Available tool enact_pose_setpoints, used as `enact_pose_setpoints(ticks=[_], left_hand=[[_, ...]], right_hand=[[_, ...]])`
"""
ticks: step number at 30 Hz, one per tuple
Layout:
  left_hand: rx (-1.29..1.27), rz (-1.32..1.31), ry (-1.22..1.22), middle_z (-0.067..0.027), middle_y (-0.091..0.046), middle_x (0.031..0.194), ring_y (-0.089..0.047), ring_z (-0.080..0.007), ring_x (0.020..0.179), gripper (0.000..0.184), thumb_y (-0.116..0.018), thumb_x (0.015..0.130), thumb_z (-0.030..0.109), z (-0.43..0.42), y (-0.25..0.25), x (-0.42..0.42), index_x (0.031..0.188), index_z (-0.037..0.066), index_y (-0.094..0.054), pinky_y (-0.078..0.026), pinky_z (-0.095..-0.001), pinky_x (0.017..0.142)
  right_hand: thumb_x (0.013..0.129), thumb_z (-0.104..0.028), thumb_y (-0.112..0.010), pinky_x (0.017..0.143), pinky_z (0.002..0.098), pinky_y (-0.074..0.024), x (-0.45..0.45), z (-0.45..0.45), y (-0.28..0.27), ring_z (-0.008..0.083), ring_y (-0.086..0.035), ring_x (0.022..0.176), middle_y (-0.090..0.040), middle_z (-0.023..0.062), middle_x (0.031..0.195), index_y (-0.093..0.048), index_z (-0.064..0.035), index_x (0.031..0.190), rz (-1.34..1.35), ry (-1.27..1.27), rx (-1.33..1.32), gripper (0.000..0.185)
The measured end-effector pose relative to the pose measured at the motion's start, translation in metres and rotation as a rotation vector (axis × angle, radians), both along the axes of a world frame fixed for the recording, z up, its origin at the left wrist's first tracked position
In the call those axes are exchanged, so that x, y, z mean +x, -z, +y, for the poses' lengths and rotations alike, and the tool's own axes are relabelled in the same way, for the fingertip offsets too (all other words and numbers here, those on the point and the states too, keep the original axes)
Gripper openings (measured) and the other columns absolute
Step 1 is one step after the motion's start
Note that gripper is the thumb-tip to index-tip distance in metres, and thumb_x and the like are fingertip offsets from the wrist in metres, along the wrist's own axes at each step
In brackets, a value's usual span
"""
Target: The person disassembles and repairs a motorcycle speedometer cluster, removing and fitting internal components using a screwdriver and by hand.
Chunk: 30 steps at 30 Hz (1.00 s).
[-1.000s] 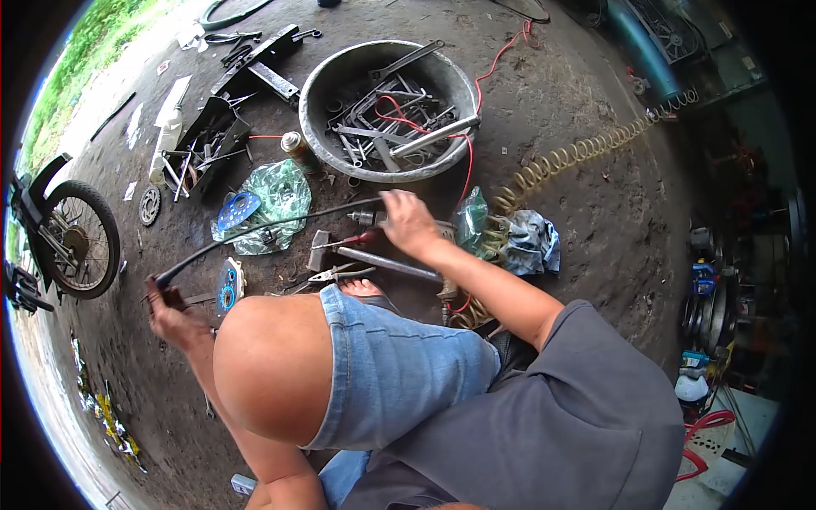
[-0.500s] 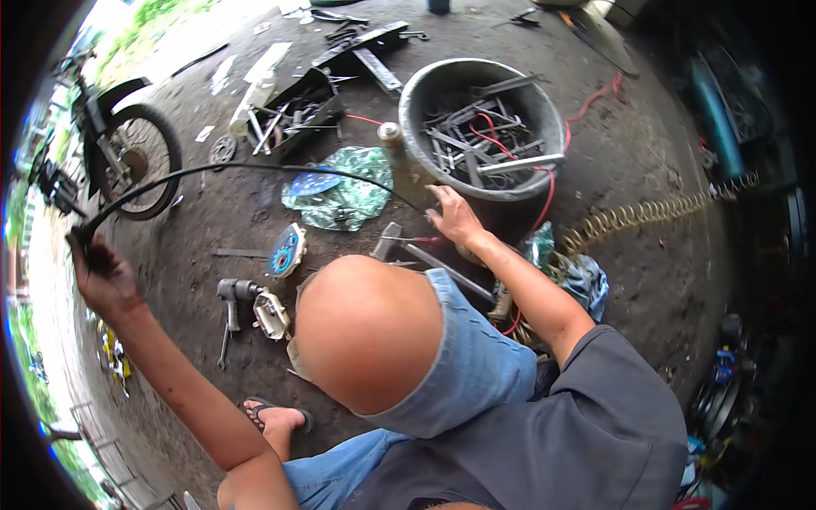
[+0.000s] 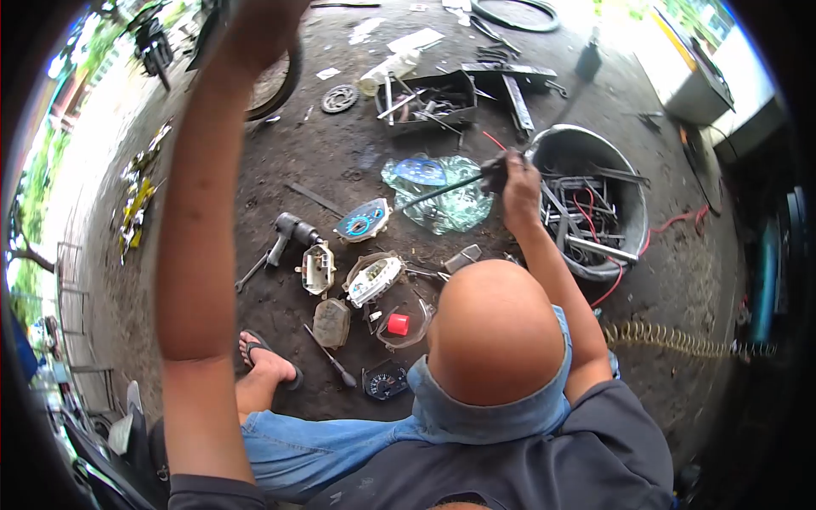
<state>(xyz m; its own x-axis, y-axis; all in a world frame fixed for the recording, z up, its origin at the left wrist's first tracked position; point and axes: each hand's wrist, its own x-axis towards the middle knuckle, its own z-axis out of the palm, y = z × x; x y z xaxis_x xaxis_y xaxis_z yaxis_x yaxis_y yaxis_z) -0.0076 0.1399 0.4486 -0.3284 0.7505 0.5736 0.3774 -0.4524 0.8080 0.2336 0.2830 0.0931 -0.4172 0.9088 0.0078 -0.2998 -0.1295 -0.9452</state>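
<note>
My right hand (image 3: 520,187) is closed round a thin black cable (image 3: 442,192), close to the rim of the tool-filled tub (image 3: 633,161). A length of the cable slants down and left over a crumpled green plastic bag (image 3: 450,217). My left hand (image 3: 259,34) is raised at the top edge. Its fingers are dark and cut off, so what they hold is hidden. Below the bag lies a blue-faced speedometer (image 3: 364,221). Near it are a white gauge housing (image 3: 374,280), a smaller open housing (image 3: 318,269) and a clear cover (image 3: 410,327) with a red cap (image 3: 398,324).
An impact wrench (image 3: 293,236) lies left of the gauges. A screwdriver (image 3: 331,357) and a black dial (image 3: 385,381) are by my foot. Farther back are a metal tool tray (image 3: 429,106) and a sprocket (image 3: 340,99). A coiled air hose (image 3: 680,340) stretches rightward.
My left hand has risen from the left side to the top edge. My right hand, open before, is now closed on the cable. The view has turned, showing more gauge parts.
</note>
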Motion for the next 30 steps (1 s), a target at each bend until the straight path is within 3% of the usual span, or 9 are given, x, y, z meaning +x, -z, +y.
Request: enact_pose_setpoints(ticks=[2, 3, 4, 6, 10, 16, 26, 28, 30], left_hand=[[-0.334, 0.465, 0.004, -0.0149, -0.077, 0.114, -0.074, -0.0206, 0.096, 0.028, -0.066, 0.103, 0.016, 0.002, 0.083, -0.036, 0.124, 0.000, -0.073, -0.058, -0.0366, 0.079], [-0.594, 0.354, 0.003, -0.0159, -0.078, 0.115, -0.074, -0.0249, 0.103, 0.032, -0.068, 0.104, 0.029, -0.007, 0.117, -0.014, 0.126, 0.006, -0.076, -0.060, -0.0451, 0.090], [-0.819, 0.514, -0.061, -0.0182, -0.078, 0.120, -0.074, -0.0286, 0.111, 0.037, -0.065, 0.107, 0.038, -0.030, 0.119, 0.034, 0.133, 0.015, -0.075, -0.059, -0.0468, 0.100], [-0.823, 0.464, 0.060, -0.0142, -0.076, 0.131, -0.072, -0.0266, 0.114, 0.053, -0.071, 0.101, 0.047, -0.040, 0.196, 0.047, 0.143, 0.016, -0.069, -0.056, -0.0447, 0.102], [-0.644, -0.256, 0.097, -0.0084, -0.079, 0.111, -0.073, -0.0135, 0.099, 0.032, -0.080, 0.098, 0.015, -0.060, 0.300, 0.089, 0.129, 0.006, -0.075, -0.060, -0.0295, 0.087], [-0.442, -0.644, 0.047, -0.0061, -0.079, 0.099, -0.074, -0.0123, 0.085, 0.023, -0.082, 0.095, 0.008, -0.079, 0.345, 0.115, 0.117, 0.001, -0.077, -0.062, -0.0287, 0.079], [-0.328, -0.742, -0.001, -0.0073, -0.079, 0.109, -0.075, -0.0129, 0.094, 0.025, -0.082, 0.093, 0.003, -0.098, 0.374, 0.108, 0.118, 0.003, -0.076, -0.065, -0.0290, 0.081], [-0.296, -0.770, -0.026, -0.0071, -0.078, 0.106, -0.075, -0.0132, 0.094, 0.028, -0.082, 0.092, 0.002, -0.099, 0.373, 0.110, 0.119, 0.003, -0.074, -0.065, -0.0287, 0.081], [-0.228, -0.701, -0.061, -0.0073, -0.076, 0.104, -0.075, -0.0138, 0.095, 0.037, -0.083, 0.090, -0.003, -0.099, 0.379, 0.107, 0.124, 0.003, -0.068, -0.065, -0.0280, 0.081]], right_hand=[[0.115, -0.027, -0.049, 0.060, 0.0382, -0.0615, 0.016, -0.014, -0.032, 0.0234, -0.072, 0.067, -0.075, 0.0153, 0.089, -0.062, -0.0040, 0.107, 0.186, 0.008, -0.073, 0.028], [0.115, -0.026, -0.049, 0.059, 0.0371, -0.0608, 0.024, -0.015, -0.032, 0.0239, -0.072, 0.066, -0.075, 0.0145, 0.089, -0.062, -0.0048, 0.111, 0.253, 0.045, -0.079, 0.025], [0.115, -0.027, -0.050, 0.060, 0.0366, -0.0606, 0.033, -0.018, -0.034, 0.0228, -0.071, 0.066, -0.075, 0.0132, 0.090, -0.062, -0.0057, 0.109, 0.293, 0.069, -0.110, 0.025], [0.114, -0.028, -0.053, 0.060, 0.0356, -0.0599, 0.049, -0.029, -0.043, 0.0220, -0.070, 0.065, -0.075, 0.0124, 0.089, -0.063, -0.0062, 0.109, 0.243, 0.205, -0.199, 0.025], [0.113, -0.035, -0.055, 0.061, 0.0332, -0.0562, 0.083, -0.043, 0.000, 0.0204, -0.069, 0.063, -0.076, 0.0116, 0.087, -0.067, -0.0049, 0.103, 0.172, 0.259, -0.160, 0.034], [0.110, -0.035, -0.063, 0.070, 0.0345, -0.0591, 0.130, -0.088, 0.065, 0.0197, -0.072, 0.074, -0.078, 0.0133, 0.095, -0.067, -0.0014, 0.121, 0.059, 0.178, -0.494, 0.035], [0.099, -0.018, -0.075, 0.081, 0.0399, -0.0606, 0.092, -0.128, 0.006, 0.0279, -0.076, 0.088, -0.077, 0.0168, 0.106, -0.064, -0.0028, 0.133, -0.767, -0.416, 0.564, 0.038], [0.090, -0.003, -0.080, 0.091, 0.0404, -0.0592, 0.053, -0.122, -0.006, 0.0297, -0.077, 0.100, -0.075, 0.0190, 0.115, -0.061, -0.0022, 0.139, -0.525, -0.367, 0.907, 0.053], [0.090, -0.001, -0.078, 0.094, 0.0391, -0.0582, 0.026, -0.119, 0.000, 0.0299, -0.076, 0.102, -0.075, 0.0188, 0.117, -0.062, -0.0023, 0.141, -0.462, -0.509, 0.744, 0.054]])
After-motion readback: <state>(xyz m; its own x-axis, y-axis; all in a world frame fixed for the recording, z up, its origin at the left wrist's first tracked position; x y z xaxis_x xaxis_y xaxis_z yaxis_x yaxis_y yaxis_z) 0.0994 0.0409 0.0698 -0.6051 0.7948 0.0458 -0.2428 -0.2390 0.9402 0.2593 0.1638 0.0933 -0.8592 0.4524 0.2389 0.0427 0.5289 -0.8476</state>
